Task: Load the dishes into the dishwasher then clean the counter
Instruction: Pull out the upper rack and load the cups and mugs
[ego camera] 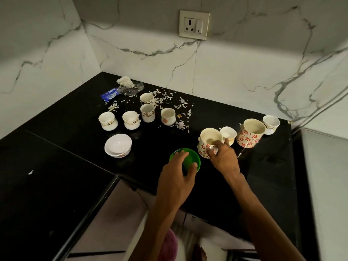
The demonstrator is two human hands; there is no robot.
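The work surface is a glossy black L-shaped counter [75, 166] set into a corner, backed by white marble-pattern wall panels [235, 76] with grey veining. A cream wall socket [194, 25] with one switch is mounted on the far wall. At the near edge, below the counter, something pink shows, too blurred to identify. The left hand [176, 178] grips a green bowl [190, 157] near the counter's front edge, fingers curled over its rim. Just right of it, the right hand [222, 157] holds a red-flowered mug [208, 142], fingers wrapped round its near side with one over the rim. Touching that mug on the right is a small white cup [228, 134], then a taller red-flowered mug [250, 133] and a white cup with a dark branch motif [271, 124] at the far right. On the left stand a white bowl [118, 146] and, farther back, two round cups with gold-and-black motifs [108, 121], [131, 120]. Three floral cups [147, 113], [146, 98], [168, 116] stand behind these. White scraps [180, 106] are scattered around the far cups. In the far corner lie a clear plastic bag with a white lump [130, 84] and a blue wrapper [109, 95]; its printing is too small to read.
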